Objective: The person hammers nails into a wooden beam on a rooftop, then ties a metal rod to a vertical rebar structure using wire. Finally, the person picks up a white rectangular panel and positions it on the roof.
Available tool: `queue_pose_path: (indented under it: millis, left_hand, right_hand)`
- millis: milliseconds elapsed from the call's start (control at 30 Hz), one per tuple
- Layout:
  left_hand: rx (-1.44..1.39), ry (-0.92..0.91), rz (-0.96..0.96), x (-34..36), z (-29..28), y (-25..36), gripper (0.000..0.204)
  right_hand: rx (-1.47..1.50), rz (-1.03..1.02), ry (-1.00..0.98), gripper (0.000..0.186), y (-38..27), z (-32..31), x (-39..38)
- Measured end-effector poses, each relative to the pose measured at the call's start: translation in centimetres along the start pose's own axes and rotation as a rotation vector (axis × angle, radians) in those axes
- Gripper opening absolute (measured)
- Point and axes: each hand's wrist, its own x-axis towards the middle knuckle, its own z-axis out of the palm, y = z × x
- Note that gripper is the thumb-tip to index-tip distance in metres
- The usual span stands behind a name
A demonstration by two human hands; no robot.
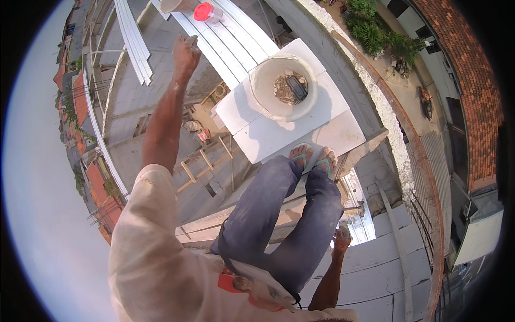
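Note:
My left hand (186,55) is raised at the far left of the bucket, its fingers curled closed. Whatever lies in them, if anything, is hidden. Low on the right, beside my knee, my right hand (341,239) is closed too, with its dusty fingers bent. What it grips cannot be made out. Ahead of my feet a round, pale bucket (258,88) stands on white blocks (257,137). Brownish debris (282,88) and a dark oblong object (296,87) lie inside it. My feet, in green-strapped sandals (302,156), rest at the near edge of the blocks.
Long silvery metal channels (230,40) run off beyond the bucket, carrying a red-topped tub (204,12). Down at the left is a deep drop with a wooden ladder (204,161). A rough wall edge (386,107) curves along the right, above a yard.

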Motion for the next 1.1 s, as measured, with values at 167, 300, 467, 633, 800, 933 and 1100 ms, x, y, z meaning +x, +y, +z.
queue_pose_path:
  millis: [167,300,467,633,800,933,1100]
  left_hand:
    - [0.157,0.252,0.271,4.3,5.2,-1.6,0.025]
    - [0.042,0.217,0.28,4.7,10.9,-4.8,0.023]
    - [-0.043,0.226,-0.056,2.0,23.9,-8.0,0.021]
    - [-0.637,-0.292,-0.417,1.0,30.9,-3.5,0.033]
    - [-1.256,-0.736,-0.853,-2.2,31.5,-4.6,0.054]
    - [-1.428,-0.579,-0.775,2.3,34.8,-9.7,0.063]
    - [-1.376,-0.402,-0.312,7.2,26.6,-5.2,0.046]
  right_hand:
    - [-0.108,-0.053,0.193,0.027,4.9,-4.0,6.0]
    - [0.009,-0.053,0.193,0.032,8.9,-5.4,10.2]
    - [-0.035,0.048,0.257,0.045,14.0,-3.2,16.1]
    - [-0.178,0.185,0.317,0.06,18.3,-2.8,21.5]
    - [-0.231,0.37,0.45,0.075,20.7,-3.4,26.6]
    - [-0.348,0.338,0.702,0.082,28.5,-5.6,26.6]
    - [-0.238,0.363,0.541,0.082,28.7,-4.2,28.8]
